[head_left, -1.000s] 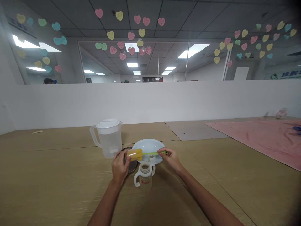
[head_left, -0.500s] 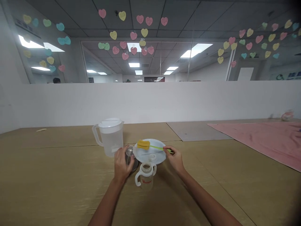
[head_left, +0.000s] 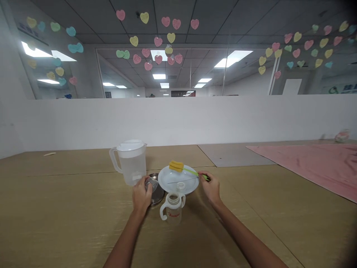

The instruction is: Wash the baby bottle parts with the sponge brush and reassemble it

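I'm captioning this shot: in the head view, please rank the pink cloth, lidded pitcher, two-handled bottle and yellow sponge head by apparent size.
1. Pink cloth
2. Lidded pitcher
3. Two-handled bottle
4. Yellow sponge head

My left hand [head_left: 141, 195] and right hand [head_left: 210, 189] are bare, with slim fingers and narrow thumbs, and the backs of both look smooth. Each tapers into a slender, bare wrist. From there my left forearm [head_left: 124, 238] and right forearm [head_left: 245, 234] are uncovered and plain, their outlines gently rounded and broadening steadily down to the lower edge of the view. My fingernails are too small to make out.
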The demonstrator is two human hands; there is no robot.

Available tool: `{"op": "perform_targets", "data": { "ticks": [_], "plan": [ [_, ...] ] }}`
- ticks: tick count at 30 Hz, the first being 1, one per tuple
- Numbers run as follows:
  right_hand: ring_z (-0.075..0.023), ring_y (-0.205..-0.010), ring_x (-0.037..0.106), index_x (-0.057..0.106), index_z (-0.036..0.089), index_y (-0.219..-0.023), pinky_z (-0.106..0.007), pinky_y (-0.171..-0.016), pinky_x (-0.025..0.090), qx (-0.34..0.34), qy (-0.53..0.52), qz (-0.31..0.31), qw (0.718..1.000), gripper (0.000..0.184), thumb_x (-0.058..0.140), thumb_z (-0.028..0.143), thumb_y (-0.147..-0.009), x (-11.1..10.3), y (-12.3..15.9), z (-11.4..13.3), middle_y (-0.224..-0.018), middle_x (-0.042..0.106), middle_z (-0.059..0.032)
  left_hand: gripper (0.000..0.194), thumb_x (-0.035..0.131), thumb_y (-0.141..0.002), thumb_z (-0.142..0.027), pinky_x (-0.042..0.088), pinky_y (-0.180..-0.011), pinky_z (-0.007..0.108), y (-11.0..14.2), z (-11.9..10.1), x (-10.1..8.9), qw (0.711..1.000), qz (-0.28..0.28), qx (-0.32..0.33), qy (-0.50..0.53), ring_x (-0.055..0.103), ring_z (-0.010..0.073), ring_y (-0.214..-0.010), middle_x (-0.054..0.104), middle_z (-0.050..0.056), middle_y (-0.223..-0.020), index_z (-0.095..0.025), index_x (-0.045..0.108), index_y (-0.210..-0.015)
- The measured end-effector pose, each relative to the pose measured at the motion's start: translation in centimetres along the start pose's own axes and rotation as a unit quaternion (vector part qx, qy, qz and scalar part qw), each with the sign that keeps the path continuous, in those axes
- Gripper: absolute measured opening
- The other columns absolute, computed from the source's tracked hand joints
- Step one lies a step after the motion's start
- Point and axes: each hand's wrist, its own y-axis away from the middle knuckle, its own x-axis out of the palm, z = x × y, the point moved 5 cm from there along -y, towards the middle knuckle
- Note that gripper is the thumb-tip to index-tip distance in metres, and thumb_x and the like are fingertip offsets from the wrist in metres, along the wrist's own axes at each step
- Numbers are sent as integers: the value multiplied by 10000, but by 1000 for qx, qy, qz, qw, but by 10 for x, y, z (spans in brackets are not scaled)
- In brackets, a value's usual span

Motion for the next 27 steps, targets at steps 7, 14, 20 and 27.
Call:
{"op": "perform_targets", "data": {
  "ticks": [7,14,20,27],
  "plan": [
    [-212,-778,608,670,148,-757,-307,-691,467,3,5,-4,1000,273,529,375,-700,-2,-1,0,-830,685,-94,347,405,-806,-290,401,-838,339,0,6,13,991,66,-36,-115,591,237,-942,668,109,-1001,-146,597,-1058],
    [-205,-766,601,667,146,-752,-288,-668,459,5,2,-19,1000,252,520,342,-695,-5,-1,3,-821,680,-90,350,487,-764,-295,367,-879,373,1,-3,6,984,20,-13,-175,538,254,-985,626,95,-1036,-202,622,-1073],
    [-201,-766,598,667,139,-752,-284,-684,453,9,-7,-38,999,243,520,318,-683,-8,0,4,-816,678,-83,388,519,-732,-240,352,-903,369,1,-5,9,985,22,13,-171,519,242,-1012,598,89,-1054,-203,595,-1111],
    [-198,-753,589,666,139,-755,-285,-683,445,10,-5,-37,999,244,514,316,-684,-9,0,4,-813,674,-82,485,517,-724,-227,347,-933,377,1,-4,17,994,68,10,-85,524,238,-1066,608,86,-1137,-165,484,-1204]
  ]
}}
